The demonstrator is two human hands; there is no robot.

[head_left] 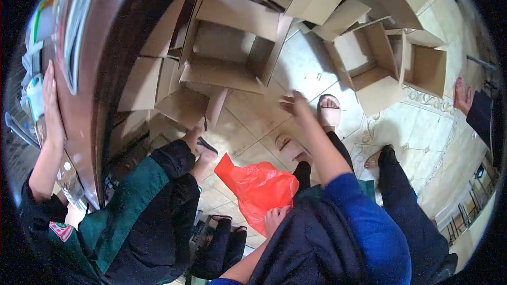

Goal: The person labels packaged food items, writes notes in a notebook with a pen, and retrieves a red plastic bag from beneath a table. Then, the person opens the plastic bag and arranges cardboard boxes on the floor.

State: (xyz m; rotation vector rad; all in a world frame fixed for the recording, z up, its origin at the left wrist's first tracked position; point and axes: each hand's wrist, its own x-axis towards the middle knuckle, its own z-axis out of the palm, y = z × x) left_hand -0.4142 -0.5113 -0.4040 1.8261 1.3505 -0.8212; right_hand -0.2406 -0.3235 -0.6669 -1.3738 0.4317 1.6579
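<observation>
My left hand (275,218) is closed on a crumpled red plastic bag (266,187), which hangs in front of my dark clothing. My right hand (296,106) reaches forward over the tiles, slightly blurred, its fingers stretched out and apart with nothing visible in them. Just beyond it is a large open cardboard box (227,74) with flaps raised. Another open box (364,55) lies to the right of that hand, apart from it.
More cardboard boxes (425,66) lie on the tiled floor (248,113). At left, a co-worker's hand (51,108) rests against a brown furniture edge (84,105), beside a white bottle (35,97). Other people's legs (404,198) stand nearby. A metal rack (467,206) is at right.
</observation>
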